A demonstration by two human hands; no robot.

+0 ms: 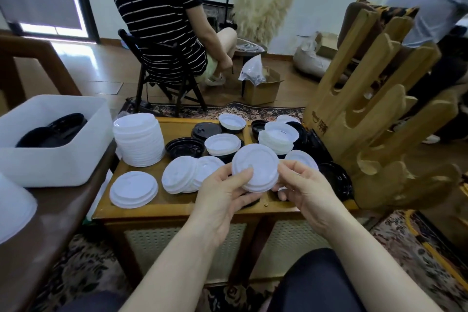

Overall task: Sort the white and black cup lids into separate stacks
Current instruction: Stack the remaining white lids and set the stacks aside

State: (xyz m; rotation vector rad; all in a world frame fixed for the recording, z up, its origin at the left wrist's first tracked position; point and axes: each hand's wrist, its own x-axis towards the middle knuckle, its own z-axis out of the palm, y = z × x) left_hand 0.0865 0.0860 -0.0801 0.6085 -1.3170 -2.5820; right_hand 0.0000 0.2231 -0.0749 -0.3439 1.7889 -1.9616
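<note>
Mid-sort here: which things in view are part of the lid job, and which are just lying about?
Job:
held white lids in left hand and right hand
tall white stack
loose black lids
white bin with black lids

Lying about:
wooden hand-shaped stand
cardboard box
pampas grass

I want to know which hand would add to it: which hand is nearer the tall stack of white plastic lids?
Left. The left hand is right of the tall stack of white plastic lids; the right hand is farther right.
</note>
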